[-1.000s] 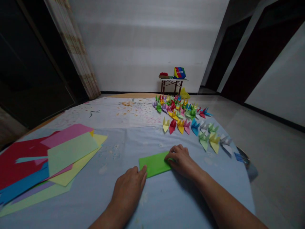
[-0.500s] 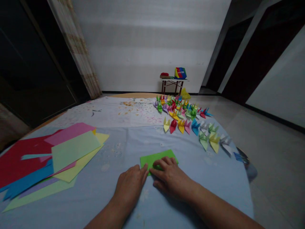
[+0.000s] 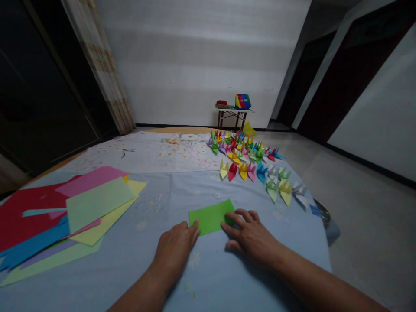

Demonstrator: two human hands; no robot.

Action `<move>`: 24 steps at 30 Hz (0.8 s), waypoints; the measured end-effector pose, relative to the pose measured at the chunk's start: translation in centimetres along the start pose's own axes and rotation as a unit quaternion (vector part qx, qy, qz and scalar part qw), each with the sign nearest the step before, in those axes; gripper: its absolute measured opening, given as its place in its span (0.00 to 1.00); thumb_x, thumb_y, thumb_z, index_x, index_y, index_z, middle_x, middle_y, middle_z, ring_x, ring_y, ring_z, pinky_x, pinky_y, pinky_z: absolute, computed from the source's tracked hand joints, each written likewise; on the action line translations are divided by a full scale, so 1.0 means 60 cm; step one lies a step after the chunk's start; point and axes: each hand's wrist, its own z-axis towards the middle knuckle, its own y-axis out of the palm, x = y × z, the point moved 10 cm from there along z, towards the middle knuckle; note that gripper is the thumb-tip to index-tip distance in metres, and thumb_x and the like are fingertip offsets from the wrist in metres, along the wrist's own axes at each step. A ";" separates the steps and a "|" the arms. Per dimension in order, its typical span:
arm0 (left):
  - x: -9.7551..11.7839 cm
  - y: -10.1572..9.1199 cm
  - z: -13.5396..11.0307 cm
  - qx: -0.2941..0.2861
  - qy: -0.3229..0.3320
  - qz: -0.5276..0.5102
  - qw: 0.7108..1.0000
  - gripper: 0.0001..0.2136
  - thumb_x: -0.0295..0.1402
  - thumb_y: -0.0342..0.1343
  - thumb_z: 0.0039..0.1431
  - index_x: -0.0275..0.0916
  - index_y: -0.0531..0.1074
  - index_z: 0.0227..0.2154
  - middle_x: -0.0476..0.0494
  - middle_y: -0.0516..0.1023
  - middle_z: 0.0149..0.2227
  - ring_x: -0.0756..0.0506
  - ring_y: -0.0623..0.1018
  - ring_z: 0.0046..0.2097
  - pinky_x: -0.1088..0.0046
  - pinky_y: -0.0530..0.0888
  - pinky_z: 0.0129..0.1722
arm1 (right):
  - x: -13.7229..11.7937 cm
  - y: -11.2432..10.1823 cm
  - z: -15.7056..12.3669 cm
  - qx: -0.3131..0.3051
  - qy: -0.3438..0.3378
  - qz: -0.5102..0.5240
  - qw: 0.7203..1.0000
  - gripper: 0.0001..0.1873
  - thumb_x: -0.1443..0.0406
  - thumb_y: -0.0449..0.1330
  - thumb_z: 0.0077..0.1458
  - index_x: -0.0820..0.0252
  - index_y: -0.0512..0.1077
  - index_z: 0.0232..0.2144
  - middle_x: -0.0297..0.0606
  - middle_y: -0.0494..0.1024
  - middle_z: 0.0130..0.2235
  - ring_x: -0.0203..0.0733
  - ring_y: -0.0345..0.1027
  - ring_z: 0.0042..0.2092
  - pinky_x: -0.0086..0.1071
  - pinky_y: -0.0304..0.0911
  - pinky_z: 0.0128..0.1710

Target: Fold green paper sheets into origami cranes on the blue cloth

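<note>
1. My right hand [image 3: 251, 236] lies open, fingertips resting on the right edge of the green origami sheet [image 3: 209, 216], gripping nothing.
2. My left hand [image 3: 175, 249] lies flat and empty, touching the sheet's near left corner.
3. The sheet lies flat on the pale blue cloth [image 3: 182, 190], with coloured paper stacks [image 3: 97, 208] to the left and paper cranes [image 3: 247, 162] far right.

A single sheet [image 3: 211, 216] lies near on the cloth [image 3: 208, 277] — a paper pile [image 3: 97, 203] to its left, origami cranes [image 3: 247, 167] far right, a small table [image 3: 232, 111] beyond them.

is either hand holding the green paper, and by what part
Nothing is gripped: the right hand rests its fingertips on the right edge of the green paper, and the left hand lies open at its left edge.
</note>
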 end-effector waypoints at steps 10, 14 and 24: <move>0.007 -0.017 -0.003 0.013 0.009 0.004 1.000 0.16 0.37 0.39 0.61 0.46 0.67 0.48 0.44 0.74 0.32 0.44 0.74 0.35 0.71 0.68 0.30 | 0.039 -0.049 0.027 0.050 0.059 0.007 0.997 0.17 0.56 0.46 0.59 0.53 0.72 0.40 0.43 0.70 0.44 0.48 0.55 0.46 0.41 0.48 0.42; 0.022 -0.044 -0.009 0.093 0.032 0.021 0.995 0.13 0.35 0.44 0.60 0.44 0.71 0.43 0.41 0.74 0.39 0.42 0.72 0.43 0.64 0.66 0.41 | 0.016 -0.031 0.073 0.081 0.061 0.020 0.995 0.18 0.57 0.47 0.59 0.52 0.66 0.49 0.43 0.64 0.52 0.49 0.50 0.51 0.42 0.47 0.45; 0.099 -0.010 -0.035 0.095 0.126 0.010 0.987 0.24 0.47 0.42 0.58 0.42 0.60 0.54 0.40 0.55 0.60 0.40 0.52 0.62 0.50 0.43 0.58 | 0.013 0.003 0.076 0.063 0.076 0.028 0.995 0.19 0.58 0.45 0.59 0.47 0.61 0.52 0.42 0.63 0.52 0.50 0.48 0.52 0.43 0.46 0.46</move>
